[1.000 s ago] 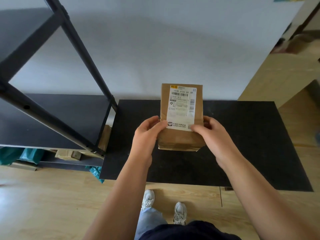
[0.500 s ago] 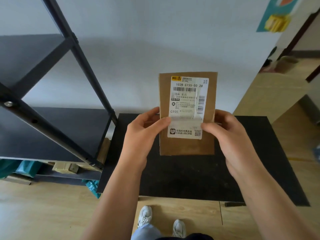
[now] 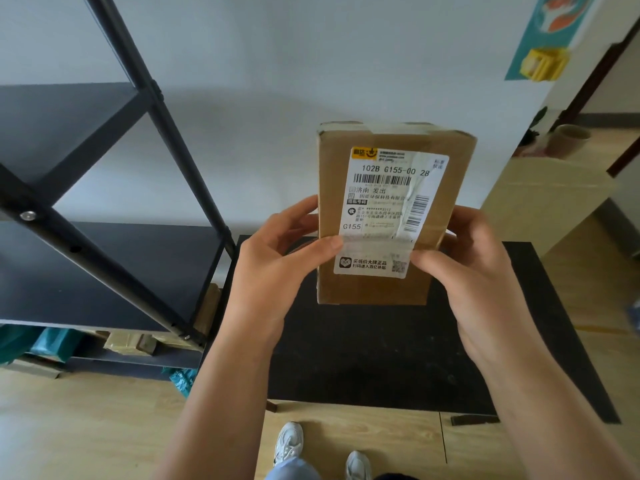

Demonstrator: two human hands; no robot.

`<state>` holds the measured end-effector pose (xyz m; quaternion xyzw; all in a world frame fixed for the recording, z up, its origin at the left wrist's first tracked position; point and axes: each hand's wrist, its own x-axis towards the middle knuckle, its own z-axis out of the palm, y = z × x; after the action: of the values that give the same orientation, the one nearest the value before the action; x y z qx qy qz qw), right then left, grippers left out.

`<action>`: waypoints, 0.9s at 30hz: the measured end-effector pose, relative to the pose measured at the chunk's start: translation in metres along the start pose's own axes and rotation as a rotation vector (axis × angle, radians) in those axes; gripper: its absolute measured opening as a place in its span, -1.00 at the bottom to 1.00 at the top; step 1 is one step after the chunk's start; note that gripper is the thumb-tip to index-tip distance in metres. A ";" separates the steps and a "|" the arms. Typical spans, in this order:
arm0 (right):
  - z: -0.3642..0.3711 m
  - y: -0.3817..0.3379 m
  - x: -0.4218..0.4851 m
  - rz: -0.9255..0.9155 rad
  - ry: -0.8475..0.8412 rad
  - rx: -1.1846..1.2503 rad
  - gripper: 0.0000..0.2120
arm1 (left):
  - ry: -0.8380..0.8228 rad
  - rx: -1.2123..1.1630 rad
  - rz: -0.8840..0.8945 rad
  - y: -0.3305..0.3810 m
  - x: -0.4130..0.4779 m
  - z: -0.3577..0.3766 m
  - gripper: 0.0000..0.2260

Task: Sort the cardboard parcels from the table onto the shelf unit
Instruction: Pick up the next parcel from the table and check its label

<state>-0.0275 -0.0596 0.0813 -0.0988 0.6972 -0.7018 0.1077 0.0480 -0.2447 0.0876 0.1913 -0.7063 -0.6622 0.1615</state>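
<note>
I hold a brown cardboard parcel upright in front of me, above the black table. A white shipping label with barcodes faces me. My left hand grips its left edge, thumb across the label's lower part. My right hand grips the right edge, thumb on the label too. The black shelf unit stands to the left, its middle shelf bare where I can see it.
Below the middle shelf lie flat cardboard parcels and teal bags. A white wall is behind the table. A light wooden cabinet stands at the right. My feet in white shoes are on the wooden floor.
Both hands have raised the parcel from just above the table and tilted its label face up toward me; it now appears larger and closer.
</note>
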 end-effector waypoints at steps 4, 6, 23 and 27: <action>0.000 0.001 0.001 -0.004 -0.007 -0.009 -0.59 | 0.002 0.020 0.004 0.002 0.001 -0.001 -0.56; 0.000 0.002 0.002 0.003 -0.010 -0.023 -0.60 | 0.010 0.024 0.001 0.002 0.001 0.000 -0.57; 0.014 0.012 -0.018 0.146 -0.068 -0.116 -0.61 | 0.120 0.000 -0.135 -0.004 -0.020 -0.005 -0.73; 0.033 0.017 -0.029 0.173 -0.122 -0.138 -0.55 | 0.160 -0.025 -0.164 -0.010 -0.036 -0.026 -0.73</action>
<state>0.0105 -0.0831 0.0653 -0.0881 0.7417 -0.6331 0.2031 0.0931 -0.2506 0.0805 0.2989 -0.6646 -0.6646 0.1650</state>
